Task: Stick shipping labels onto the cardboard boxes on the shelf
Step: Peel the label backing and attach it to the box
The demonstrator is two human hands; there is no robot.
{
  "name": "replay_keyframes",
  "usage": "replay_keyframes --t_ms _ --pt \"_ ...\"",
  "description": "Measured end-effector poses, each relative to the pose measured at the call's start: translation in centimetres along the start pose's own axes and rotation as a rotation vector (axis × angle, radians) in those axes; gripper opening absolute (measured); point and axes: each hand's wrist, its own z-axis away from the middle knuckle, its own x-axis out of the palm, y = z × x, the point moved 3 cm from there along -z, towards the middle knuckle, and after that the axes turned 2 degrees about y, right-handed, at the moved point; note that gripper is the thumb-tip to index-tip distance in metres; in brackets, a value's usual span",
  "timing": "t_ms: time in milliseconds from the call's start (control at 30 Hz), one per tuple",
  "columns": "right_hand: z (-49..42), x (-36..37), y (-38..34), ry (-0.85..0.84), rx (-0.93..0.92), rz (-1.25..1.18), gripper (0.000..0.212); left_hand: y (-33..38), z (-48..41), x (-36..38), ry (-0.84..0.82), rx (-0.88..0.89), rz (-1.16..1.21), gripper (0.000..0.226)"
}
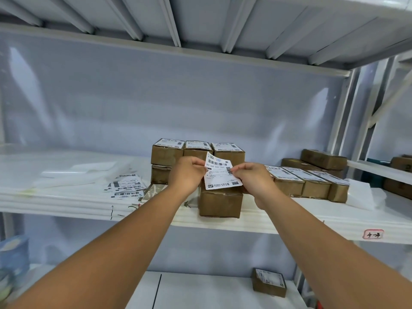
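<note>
A shipping label (220, 172) is pinched between both hands just above an unlabelled cardboard box (220, 202) at the front edge of the white shelf (289, 221), left hand (187, 175) fingers gripping its left edge, right hand (254, 179) fingers its right. Behind that box stand three labelled boxes (197, 150) side by side; to its right, three more (307, 181). Left of it lies a pile of loose labels (127, 186).

the held label (221, 172) hides the top of the front box (219, 202); its small print is unreadable; behind it, the lower stacked boxes (159, 175) sit partly hidden by the left hand (186, 175)
</note>
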Motion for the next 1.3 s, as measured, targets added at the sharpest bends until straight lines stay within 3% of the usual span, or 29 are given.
replay_keyframes --t_ms 200,667,1100,1300 --pt "-0.8 0.3 0.7 0.034 -0.057 0.147 0.023 0.1 -0.1 0.1 0.052 0.033 -0.240 0.019" --pt "-0.7 0.1 0.9 0.060 -0.154 0.310 0.020 0.1 -0.5 1.0 0.132 0.026 -0.452 0.021" --pt "-0.3 0.2 0.8 0.075 -0.226 0.455 0.011 0.4 -0.1 1.3 0.133 0.124 -0.672 0.017" --pt "0.3 0.4 0.3 0.038 -0.266 0.568 0.008 1.9 0.6 1.9 0.114 0.245 -1.004 0.023"
